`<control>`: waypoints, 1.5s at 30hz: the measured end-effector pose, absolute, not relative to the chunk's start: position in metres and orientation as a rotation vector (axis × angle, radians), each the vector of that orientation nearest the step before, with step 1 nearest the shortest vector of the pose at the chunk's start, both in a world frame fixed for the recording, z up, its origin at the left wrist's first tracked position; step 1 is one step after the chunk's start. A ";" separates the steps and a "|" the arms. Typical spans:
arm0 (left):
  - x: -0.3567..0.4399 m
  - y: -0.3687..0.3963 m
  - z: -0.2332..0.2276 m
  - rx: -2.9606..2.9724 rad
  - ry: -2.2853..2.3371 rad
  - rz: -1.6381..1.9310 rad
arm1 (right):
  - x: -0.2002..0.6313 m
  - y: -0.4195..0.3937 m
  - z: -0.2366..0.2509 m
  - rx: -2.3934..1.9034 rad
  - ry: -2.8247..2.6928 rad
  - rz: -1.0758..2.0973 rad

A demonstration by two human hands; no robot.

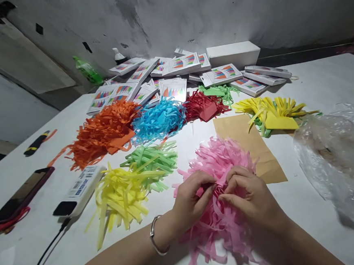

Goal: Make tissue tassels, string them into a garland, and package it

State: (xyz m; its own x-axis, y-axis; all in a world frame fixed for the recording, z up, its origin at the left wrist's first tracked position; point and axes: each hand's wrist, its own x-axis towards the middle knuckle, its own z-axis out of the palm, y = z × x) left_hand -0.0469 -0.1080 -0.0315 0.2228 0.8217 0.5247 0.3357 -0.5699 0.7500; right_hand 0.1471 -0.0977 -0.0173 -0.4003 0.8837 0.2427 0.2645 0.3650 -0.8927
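Observation:
A heap of pink tissue-paper fringe (218, 153) lies before me on the white table, its strips trailing toward the front edge. My left hand (192, 198), with a silver bracelet at its wrist, pinches pink paper between thumb and forefinger. Just across from it, my right hand (253, 194) is closed with thumb and fingertips on the same pink paper. The fingertips are a small gap apart, and the exact bit between them is partly hidden. Left of the hands lie yellow paper strips (123, 190) and light green paper strips (154, 160).
Orange fringe (106, 130), blue fringe (160, 117), red fringe (205, 105) and yellow fringe (276, 114) lie behind. Printed boxes (180, 65) pile at the wall. Brown paper (271, 162), plastic wrap (335, 157), a phone (22, 193), a cabled white device (80, 191) and a cutter (37, 143) surround them.

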 end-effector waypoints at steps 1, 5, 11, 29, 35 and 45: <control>-0.047 -0.108 -0.031 2.006 1.052 1.326 | 0.147 -0.098 -0.017 -1.001 -1.853 1.050; -0.047 -0.109 -0.030 1.930 0.982 1.303 | 0.146 -0.098 -0.017 -0.994 -1.799 1.114; -0.046 -0.108 -0.027 1.928 1.035 1.167 | 0.148 -0.095 -0.015 -1.004 -1.681 1.287; -0.050 -0.105 -0.011 2.824 1.113 1.172 | 0.154 -0.099 -0.009 -1.166 -1.667 0.938; -0.044 -0.103 -0.003 2.830 1.205 0.935 | 0.147 -0.105 -0.017 -1.177 -1.883 0.545; -0.070 -0.113 0.033 2.333 1.054 1.140 | 0.219 -0.077 0.011 -1.407 -1.873 0.458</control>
State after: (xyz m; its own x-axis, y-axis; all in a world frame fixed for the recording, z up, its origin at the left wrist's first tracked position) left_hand -0.0698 -0.1131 0.0325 0.4038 0.7437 0.5328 0.4730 -0.6682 0.5743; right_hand 0.2189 -0.0773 0.0110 -0.1277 0.9309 0.3423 0.6682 0.3357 -0.6639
